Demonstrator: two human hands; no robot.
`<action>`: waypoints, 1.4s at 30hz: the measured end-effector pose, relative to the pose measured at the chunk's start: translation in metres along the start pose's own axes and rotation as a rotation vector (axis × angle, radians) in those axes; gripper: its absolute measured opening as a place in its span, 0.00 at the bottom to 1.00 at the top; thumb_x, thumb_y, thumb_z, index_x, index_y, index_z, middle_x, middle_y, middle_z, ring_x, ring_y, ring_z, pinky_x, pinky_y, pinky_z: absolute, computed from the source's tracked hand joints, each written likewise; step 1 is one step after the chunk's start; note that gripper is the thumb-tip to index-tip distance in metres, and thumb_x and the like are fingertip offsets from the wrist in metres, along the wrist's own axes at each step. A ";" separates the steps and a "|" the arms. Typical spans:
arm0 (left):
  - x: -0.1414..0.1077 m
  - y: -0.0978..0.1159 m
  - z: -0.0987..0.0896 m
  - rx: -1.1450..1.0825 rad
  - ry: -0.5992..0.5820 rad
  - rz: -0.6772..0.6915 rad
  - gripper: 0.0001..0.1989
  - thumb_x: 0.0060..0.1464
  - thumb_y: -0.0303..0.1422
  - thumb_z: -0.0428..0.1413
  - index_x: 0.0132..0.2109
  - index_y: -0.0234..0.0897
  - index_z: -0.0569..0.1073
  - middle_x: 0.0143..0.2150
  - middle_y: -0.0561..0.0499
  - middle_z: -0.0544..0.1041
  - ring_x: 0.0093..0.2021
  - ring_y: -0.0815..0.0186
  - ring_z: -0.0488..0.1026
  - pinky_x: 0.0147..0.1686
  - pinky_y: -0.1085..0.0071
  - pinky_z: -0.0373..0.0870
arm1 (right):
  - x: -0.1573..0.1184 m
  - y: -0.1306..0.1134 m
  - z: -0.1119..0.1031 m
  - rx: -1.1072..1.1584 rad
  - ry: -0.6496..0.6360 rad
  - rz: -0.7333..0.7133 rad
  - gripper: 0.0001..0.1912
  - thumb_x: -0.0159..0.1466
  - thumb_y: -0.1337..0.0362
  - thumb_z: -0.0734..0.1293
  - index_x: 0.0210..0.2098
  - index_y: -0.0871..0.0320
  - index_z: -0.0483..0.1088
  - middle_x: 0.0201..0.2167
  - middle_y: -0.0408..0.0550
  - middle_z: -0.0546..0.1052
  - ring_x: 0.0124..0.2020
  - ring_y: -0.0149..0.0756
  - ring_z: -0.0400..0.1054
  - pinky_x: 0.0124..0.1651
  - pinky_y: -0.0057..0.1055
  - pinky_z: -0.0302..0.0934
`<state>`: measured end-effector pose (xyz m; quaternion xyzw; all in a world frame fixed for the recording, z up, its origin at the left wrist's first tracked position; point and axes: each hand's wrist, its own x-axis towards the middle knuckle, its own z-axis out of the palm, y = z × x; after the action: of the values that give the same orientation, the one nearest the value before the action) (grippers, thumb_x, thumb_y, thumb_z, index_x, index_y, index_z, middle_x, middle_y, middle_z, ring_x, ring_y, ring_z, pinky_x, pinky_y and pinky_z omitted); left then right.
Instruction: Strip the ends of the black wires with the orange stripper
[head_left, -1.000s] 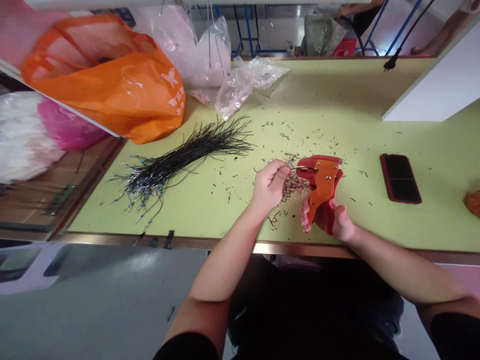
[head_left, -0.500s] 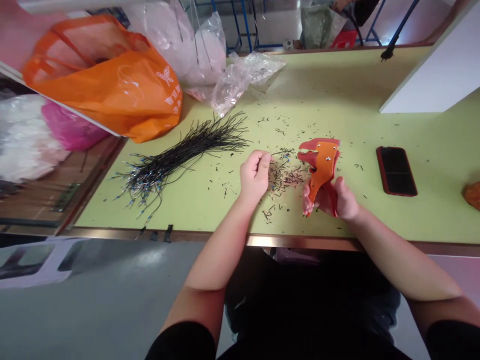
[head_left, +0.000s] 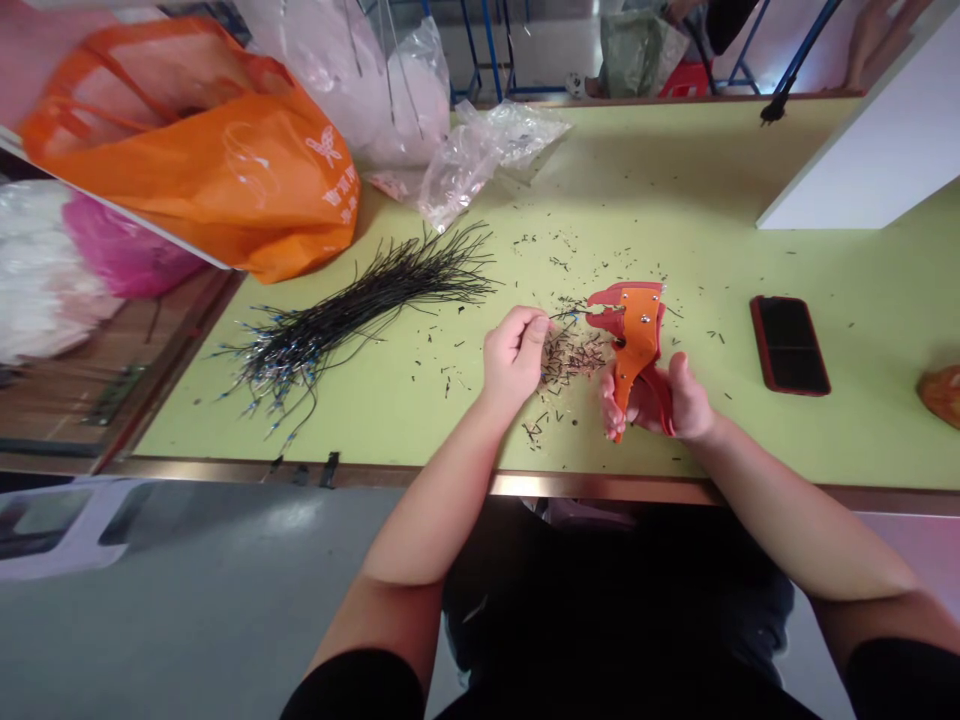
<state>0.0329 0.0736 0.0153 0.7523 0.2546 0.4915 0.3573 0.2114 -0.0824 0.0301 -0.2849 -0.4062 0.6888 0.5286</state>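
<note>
My left hand (head_left: 515, 352) pinches a thin black wire (head_left: 564, 315) between thumb and fingers; its free end points right, at the jaws of an orange and red wire stripper (head_left: 637, 330). The stripper's jaws are parted and face left. My right hand (head_left: 656, 400) is wrapped round its handles, which stand apart. Under and between the hands lies a pile of short black and copper-coloured scraps (head_left: 574, 360). Left of my left hand, a long bundle of black wires (head_left: 375, 295) lies slanting, with blue and silvery tips at its lower left end.
An orange bag (head_left: 225, 170) stands at the back left beside clear plastic bags (head_left: 480, 150). A phone (head_left: 790, 345) lies on the right of the green table (head_left: 675, 190). A white panel (head_left: 862, 150) rises at the back right. Part of another person shows beyond the table.
My right hand and the stripper have moved slightly left, closer to the wire in my left hand. The view has shifted slightly.
</note>
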 end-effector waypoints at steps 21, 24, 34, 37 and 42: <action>-0.007 0.010 0.007 0.002 -0.047 0.086 0.22 0.75 0.49 0.52 0.40 0.39 0.79 0.31 0.52 0.82 0.29 0.69 0.77 0.32 0.71 0.73 | 0.002 0.012 0.009 0.024 -0.038 0.016 0.36 0.67 0.27 0.65 0.39 0.58 0.72 0.26 0.43 0.76 0.26 0.35 0.74 0.30 0.30 0.72; -0.006 0.011 0.006 -0.004 -0.019 0.118 0.23 0.75 0.50 0.52 0.39 0.39 0.78 0.32 0.51 0.83 0.31 0.69 0.78 0.33 0.72 0.73 | 0.001 0.014 0.007 0.020 -0.022 -0.007 0.36 0.68 0.28 0.65 0.38 0.58 0.71 0.26 0.42 0.75 0.24 0.33 0.71 0.30 0.30 0.72; -0.005 0.009 0.006 0.035 0.024 0.162 0.23 0.76 0.49 0.50 0.39 0.39 0.78 0.32 0.51 0.82 0.31 0.68 0.78 0.32 0.70 0.74 | 0.002 0.015 0.004 0.026 -0.087 -0.008 0.36 0.69 0.29 0.65 0.43 0.60 0.73 0.31 0.47 0.78 0.32 0.35 0.78 0.34 0.29 0.74; -0.006 0.009 0.006 0.050 0.018 0.187 0.22 0.76 0.48 0.50 0.40 0.39 0.78 0.31 0.52 0.82 0.30 0.69 0.77 0.31 0.71 0.73 | 0.003 0.015 0.005 0.026 -0.083 -0.003 0.35 0.69 0.30 0.66 0.42 0.59 0.73 0.31 0.46 0.78 0.32 0.35 0.78 0.34 0.29 0.74; -0.006 0.011 0.006 0.015 0.037 0.211 0.21 0.76 0.46 0.52 0.39 0.39 0.78 0.31 0.53 0.82 0.29 0.71 0.77 0.30 0.73 0.72 | 0.003 0.016 0.005 -0.013 -0.038 -0.005 0.35 0.69 0.29 0.65 0.40 0.59 0.72 0.27 0.44 0.76 0.28 0.35 0.76 0.30 0.29 0.72</action>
<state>0.0365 0.0611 0.0190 0.7683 0.1841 0.5384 0.2933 0.1986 -0.0824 0.0189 -0.2742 -0.4213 0.6903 0.5204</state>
